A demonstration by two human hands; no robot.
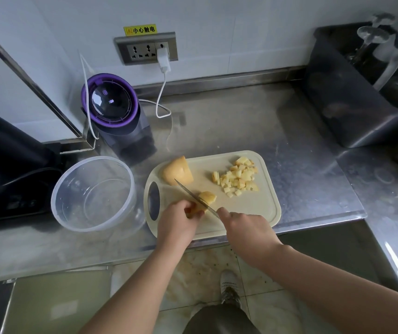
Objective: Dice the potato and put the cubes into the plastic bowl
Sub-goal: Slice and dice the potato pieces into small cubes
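On the cream cutting board (260, 208) lies a potato slab (208, 197), and my left hand (177, 221) grips its near end with curled fingers. My right hand (247, 233) holds a knife (194, 197) whose blade crosses the slab diagonally, tip pointing far left. A large uncut potato chunk (177, 171) sits at the board's far left corner. A pile of several yellow cubes (237, 177) lies at the board's far right. The clear plastic bowl (72, 179) stands left of the board with nothing in it.
A purple-rimmed appliance (114, 109) stands behind the bowl, its white cable running to a wall socket (146, 49). A dark bin (352, 92) with utensils sits at the back right. A black device (7, 165) lies at the far left. The steel counter's front edge runs just below the board.
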